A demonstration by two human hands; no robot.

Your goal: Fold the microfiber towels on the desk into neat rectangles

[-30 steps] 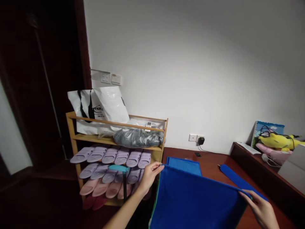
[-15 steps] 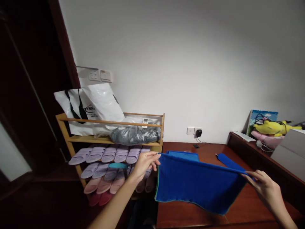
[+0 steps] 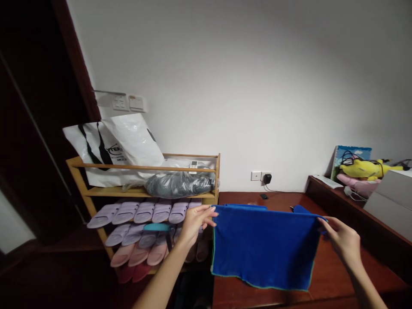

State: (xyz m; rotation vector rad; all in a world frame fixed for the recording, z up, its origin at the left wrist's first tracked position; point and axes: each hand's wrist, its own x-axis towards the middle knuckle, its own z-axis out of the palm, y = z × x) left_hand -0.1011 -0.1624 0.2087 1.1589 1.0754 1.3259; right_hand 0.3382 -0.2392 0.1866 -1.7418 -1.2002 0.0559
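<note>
A blue cloth [image 3: 264, 249] with a green stitched edge hangs stretched between my two hands above the reddish-brown table. My left hand [image 3: 197, 225] pinches its top left corner between thumb and fingers. At the top right corner my right hand [image 3: 341, 236] grips the cloth the same way. Behind the top edge lies a folded blue cloth [image 3: 246, 207], mostly hidden. Another blue piece [image 3: 301, 209] shows behind the right part of the cloth, largely covered.
A wooden shoe rack [image 3: 151, 167] with several slippers [image 3: 144, 211], a white bag [image 3: 131, 141] and a remote [image 3: 193, 166] stands left of the table [image 3: 277, 200]. On the right ledge are a yellow plush toy [image 3: 362, 169] and white boxes [image 3: 391, 197]. A black plug [image 3: 267, 178] sits in the wall.
My right hand has moved left and slightly up, so the cloth's top edge hangs more level and covers more of the blue pieces behind it. The view has shifted slightly.
</note>
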